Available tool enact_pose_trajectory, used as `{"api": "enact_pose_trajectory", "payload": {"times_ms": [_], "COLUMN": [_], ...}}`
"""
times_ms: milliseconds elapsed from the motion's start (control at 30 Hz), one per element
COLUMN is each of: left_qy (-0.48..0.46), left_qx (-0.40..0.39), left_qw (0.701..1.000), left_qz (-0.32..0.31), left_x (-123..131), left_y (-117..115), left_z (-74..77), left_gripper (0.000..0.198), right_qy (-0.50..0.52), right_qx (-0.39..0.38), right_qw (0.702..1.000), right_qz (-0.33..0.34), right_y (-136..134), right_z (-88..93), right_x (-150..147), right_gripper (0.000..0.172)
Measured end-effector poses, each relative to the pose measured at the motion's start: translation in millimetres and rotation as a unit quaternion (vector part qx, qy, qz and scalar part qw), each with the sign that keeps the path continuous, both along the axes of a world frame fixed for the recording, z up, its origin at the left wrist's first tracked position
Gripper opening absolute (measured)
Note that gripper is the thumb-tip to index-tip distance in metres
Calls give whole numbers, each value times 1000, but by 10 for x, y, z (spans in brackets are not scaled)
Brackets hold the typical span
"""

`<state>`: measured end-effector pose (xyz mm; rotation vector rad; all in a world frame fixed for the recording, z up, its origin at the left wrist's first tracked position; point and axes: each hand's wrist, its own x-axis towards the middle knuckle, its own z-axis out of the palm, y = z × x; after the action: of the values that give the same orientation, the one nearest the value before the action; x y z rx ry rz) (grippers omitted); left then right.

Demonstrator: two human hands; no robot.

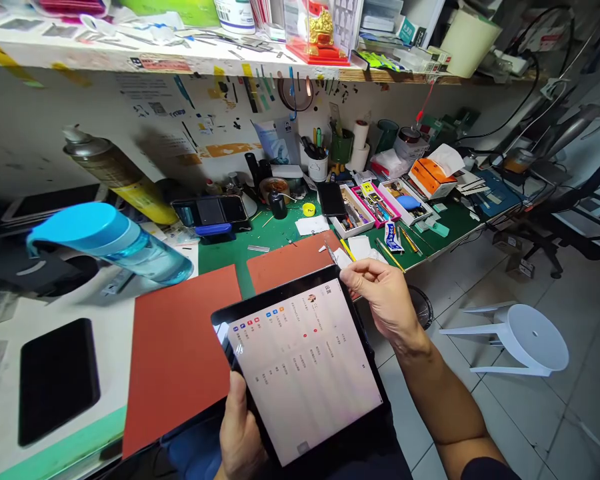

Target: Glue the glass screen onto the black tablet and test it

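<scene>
A tablet (305, 367) with a black frame is tilted in front of me, its screen lit with a settings list in Chinese characters. My left hand (241, 427) grips its lower left edge, thumb on the bezel. At its upper right corner is my right hand (380, 293), fingers pinched together; the thumb and forefinger meet at the corner, and whether they hold anything small is hidden. Beneath and beyond the tablet lie reddish-brown mats (180, 353). White paper pieces and a pair of tweezers (331, 252) lie just past the corner.
A blue water bottle (125, 240) and a dark tablet (59, 380) are on the left. Tool trays (353, 213), an orange tissue box (430, 179) and cups stand at the back. Overhead runs a loaded shelf (190, 63). A white stool (530, 337) stands at right.
</scene>
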<state>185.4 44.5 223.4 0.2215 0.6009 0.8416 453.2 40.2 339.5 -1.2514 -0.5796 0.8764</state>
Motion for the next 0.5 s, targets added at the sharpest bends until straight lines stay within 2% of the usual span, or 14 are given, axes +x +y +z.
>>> {"api": "enact_pose_trajectory", "payload": {"times_ms": [133, 200, 267, 367, 433, 500], "left_qy": [69, 111, 145, 183, 208, 228], "left_qx": [-30, -54, -81, -77, -39, -3], "left_qw": [994, 984, 976, 970, 967, 964], "left_qz": [78, 129, 145, 142, 142, 138], "left_x": [159, 247, 310, 341, 333, 324], "left_y": [11, 39, 85, 167, 214, 249], "left_z": [254, 402, 516, 585, 580, 564], "left_gripper": [56, 56, 60, 65, 67, 70], "right_qy": [18, 23, 8, -30, -54, -67], "right_qx": [-15, -38, -58, -80, -94, -98], "right_qw": [1000, 999, 998, 994, 986, 979], "right_qz": [8, -13, -16, 61, 126, 164], "right_y": [-46, -154, -319, -614, -781, -888], "right_z": [-45, -125, -218, -324, -354, -361], "right_x": [36, 44, 13, -119, -232, -328], "right_gripper": [40, 43, 48, 49, 48, 45]}}
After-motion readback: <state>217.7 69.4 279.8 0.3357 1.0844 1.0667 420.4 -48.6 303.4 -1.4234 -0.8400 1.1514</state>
